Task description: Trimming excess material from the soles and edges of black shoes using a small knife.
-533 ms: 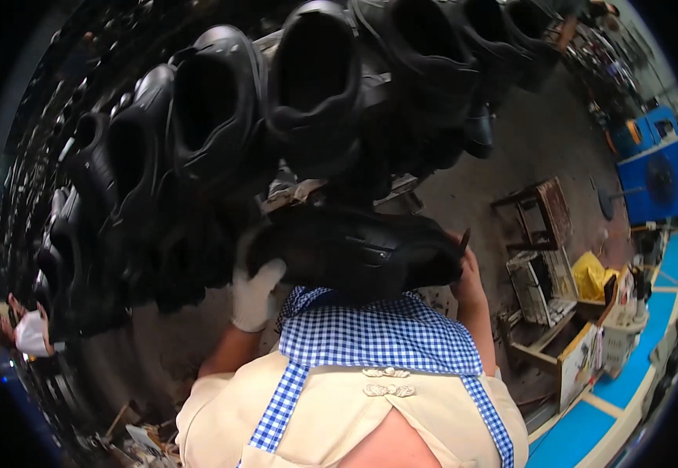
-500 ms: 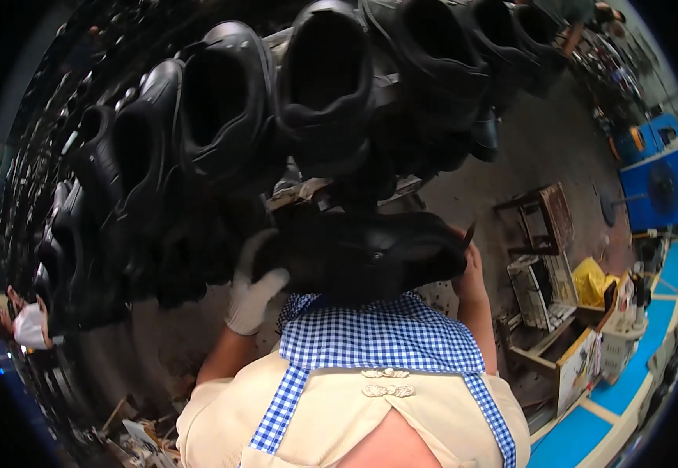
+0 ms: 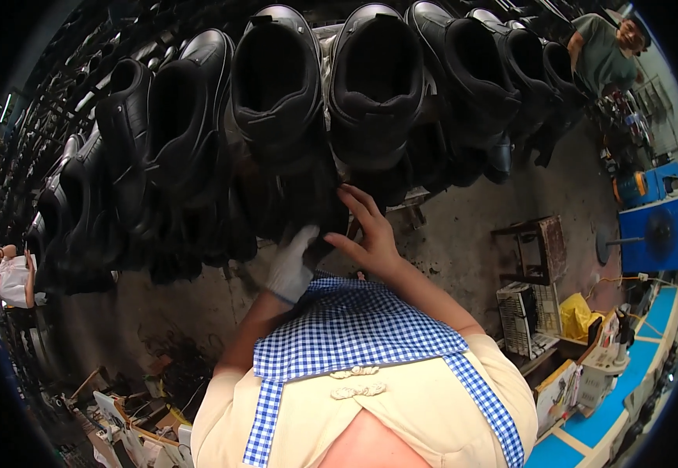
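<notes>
The left hand [image 3: 290, 264], in a white glove, presses up against the underside of a dark shoe [image 3: 292, 207] hanging in the lower tier of the rack [image 3: 370, 35]; its fingers are buried in the black leather, so whether it grips or only props the shoe cannot be told. The right hand [image 3: 366, 230] is bare, fingers spread wide and holding nothing, fingertips touching the same dark mass just below the big shoe [image 3: 376, 82] in the upper row.

The likely trouble is a slip. The shoes hang crowded together, openings facing the camera, each touching its neighbour, and a push on one could knock the next off its peg and onto the floor [image 3: 463, 234]. The open right hand has no hold on anything, so a shoe coming loose would fall past it. The gloved hand works half hidden, which makes a fumbled grip easy.

As for containers, the rack itself is full, row upon row of black shoes running off to the left. Each shoe mouth seen is dark and looks hollow. At the lower right a wire crate [image 3: 522, 316] stands beside a yellow bag [image 3: 577, 316]; the contents of neither can be made out
</notes>
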`<state>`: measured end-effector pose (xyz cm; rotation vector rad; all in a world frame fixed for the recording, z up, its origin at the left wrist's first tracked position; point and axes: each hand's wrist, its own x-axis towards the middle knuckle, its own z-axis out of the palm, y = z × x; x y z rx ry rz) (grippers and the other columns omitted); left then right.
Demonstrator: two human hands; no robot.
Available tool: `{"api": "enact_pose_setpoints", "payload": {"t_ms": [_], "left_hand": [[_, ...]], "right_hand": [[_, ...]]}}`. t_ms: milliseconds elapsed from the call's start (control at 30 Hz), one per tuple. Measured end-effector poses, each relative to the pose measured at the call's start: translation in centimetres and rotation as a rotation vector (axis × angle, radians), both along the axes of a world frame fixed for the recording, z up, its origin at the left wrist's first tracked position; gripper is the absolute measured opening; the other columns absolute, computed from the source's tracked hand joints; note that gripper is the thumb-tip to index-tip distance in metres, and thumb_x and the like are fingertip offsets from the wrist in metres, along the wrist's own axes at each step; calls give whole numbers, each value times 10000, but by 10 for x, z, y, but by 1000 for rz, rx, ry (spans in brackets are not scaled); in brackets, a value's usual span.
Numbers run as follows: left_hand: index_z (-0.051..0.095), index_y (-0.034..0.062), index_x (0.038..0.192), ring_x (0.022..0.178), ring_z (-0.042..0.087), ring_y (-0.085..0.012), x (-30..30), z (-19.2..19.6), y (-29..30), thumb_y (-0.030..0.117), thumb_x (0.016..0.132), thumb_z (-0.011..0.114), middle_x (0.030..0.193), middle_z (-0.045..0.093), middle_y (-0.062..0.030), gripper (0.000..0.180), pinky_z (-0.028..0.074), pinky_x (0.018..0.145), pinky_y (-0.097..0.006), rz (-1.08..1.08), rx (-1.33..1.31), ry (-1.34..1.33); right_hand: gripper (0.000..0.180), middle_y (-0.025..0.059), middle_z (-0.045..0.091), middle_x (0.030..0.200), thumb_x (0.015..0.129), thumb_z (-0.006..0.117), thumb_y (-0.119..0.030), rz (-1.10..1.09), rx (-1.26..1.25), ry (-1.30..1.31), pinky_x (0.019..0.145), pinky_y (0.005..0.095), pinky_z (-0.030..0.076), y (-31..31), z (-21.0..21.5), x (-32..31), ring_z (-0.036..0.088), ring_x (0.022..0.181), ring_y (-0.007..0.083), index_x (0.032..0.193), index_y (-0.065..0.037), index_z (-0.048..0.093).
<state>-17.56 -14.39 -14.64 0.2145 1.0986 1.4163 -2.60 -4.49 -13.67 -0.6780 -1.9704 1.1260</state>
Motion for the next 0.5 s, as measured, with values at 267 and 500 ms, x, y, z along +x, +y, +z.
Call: {"api": "enact_pose_setpoints", "payload": {"t_ms": [267, 500], "left_hand": [[489, 7, 1310, 1123, 584, -267, -21, 26, -41, 275, 884, 677, 1297, 537, -180, 538, 516, 890, -377, -173, 93, 1025], [680, 3, 1007, 964, 638, -311, -62, 77, -12, 290, 796, 742, 1002, 669, -124, 361, 533, 798, -386, -250, 146, 2334]], "right_hand": [[606, 116, 551, 1283, 778, 771, -96, -218, -67, -101, 604, 246, 502, 0, -32, 14, 563, 614, 129, 1328, -77, 516], [417, 52, 699, 958, 815, 755, -126, 61, -45, -110, 515, 238, 456, 0, -56, 30, 624, 634, 107, 1197, -57, 603]]}}
